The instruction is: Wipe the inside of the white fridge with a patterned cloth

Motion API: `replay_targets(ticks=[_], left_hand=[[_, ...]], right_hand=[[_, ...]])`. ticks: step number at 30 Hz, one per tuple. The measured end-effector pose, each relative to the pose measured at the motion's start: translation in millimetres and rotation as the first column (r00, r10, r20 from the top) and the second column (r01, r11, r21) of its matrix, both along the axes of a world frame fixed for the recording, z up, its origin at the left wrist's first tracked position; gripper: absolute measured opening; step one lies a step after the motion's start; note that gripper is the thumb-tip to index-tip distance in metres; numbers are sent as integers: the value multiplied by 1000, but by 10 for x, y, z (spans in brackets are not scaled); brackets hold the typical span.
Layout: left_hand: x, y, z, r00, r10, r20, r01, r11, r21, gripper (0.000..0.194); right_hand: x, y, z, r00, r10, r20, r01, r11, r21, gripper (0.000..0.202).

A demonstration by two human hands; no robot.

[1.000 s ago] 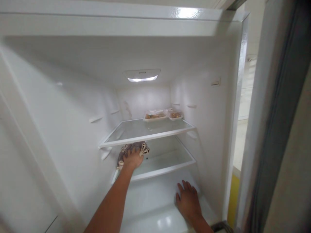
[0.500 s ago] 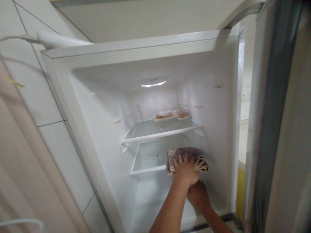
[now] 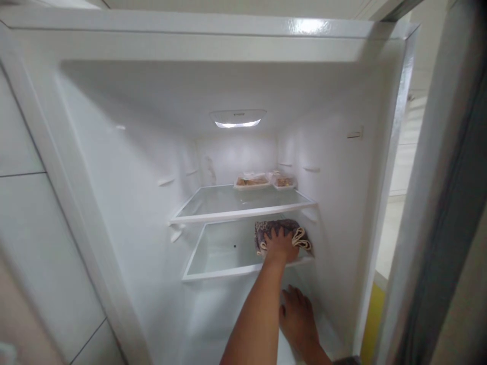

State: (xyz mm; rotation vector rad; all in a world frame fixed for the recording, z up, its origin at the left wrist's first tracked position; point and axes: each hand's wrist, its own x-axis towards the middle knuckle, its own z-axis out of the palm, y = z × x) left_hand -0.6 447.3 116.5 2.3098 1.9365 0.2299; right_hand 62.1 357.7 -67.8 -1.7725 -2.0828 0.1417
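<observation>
A folded purple-brown patterned cloth (image 3: pixel 273 229) with cream edging lies at the right of the lower glass shelf (image 3: pixel 218 272). My left hand (image 3: pixel 280 245) grips it from the front, fingers spread over its top; the thumb is hidden. Below that shelf's front edge is my right hand (image 3: pixel 299 310), empty, its fingers loosely extended and apart from the cloth. Both arms reach into a white refrigerator (image 3: pixel 213 46) from the bottom of the head view.
On the upper glass shelf (image 3: pixel 243 210), two wrapped food trays (image 3: pixel 251 181) sit at the back right. A lit lamp (image 3: pixel 238 121) is set in the ceiling. The opened door (image 3: pixel 437 203) stands at the right, and a tiled wall (image 3: pixel 38 243) runs along the left.
The cloth has moved back onto the lower shelf with my left hand on it. My right hand has come away from under the cloth. The view has moved closer and levelled.
</observation>
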Motion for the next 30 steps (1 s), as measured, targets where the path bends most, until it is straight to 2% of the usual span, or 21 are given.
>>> replay_targets(ticks=[4, 8, 11, 14, 17, 20, 24, 27, 30], left_hand=[[-86, 373, 15, 1000, 20, -11, -19, 999, 29, 68], [-185, 635, 32, 999, 26, -27, -24, 998, 55, 68], [-269, 730, 21, 999, 27, -41, -24, 998, 65, 69], [-420, 723, 0, 998, 23, -56, -18, 997, 79, 68], [-730, 625, 13, 995, 67, -69, -61, 994, 93, 68], [-1212, 443, 65, 984, 162, -77, -155, 984, 91, 67], [-1835, 84, 126, 952, 287, -101, -278, 956, 96, 67], [-2012, -231, 136, 944, 305, -124, -292, 950, 108, 66], [-1936, -566, 121, 955, 259, -145, -246, 964, 105, 64]], right_hand=[[-27, 17, -60, 1000, -28, 4, 28, 1000, 5, 50], [-38, 74, -132, 999, -31, 9, 31, 999, -28, 52], [-35, 107, -153, 1000, -22, 7, 23, 999, -48, 53], [-27, 94, -131, 1000, -24, 14, 24, 999, -48, 52], [-19, 55, -93, 999, -33, 29, 34, 999, -28, 52], [-16, 25, -60, 998, -33, 50, 34, 999, -26, 52], [-15, 12, -27, 997, -34, 63, 36, 999, -21, 52], [-13, 6, -15, 997, -28, 66, 29, 999, -20, 52], [-11, -2, -19, 997, -26, 74, 27, 1000, -16, 52]])
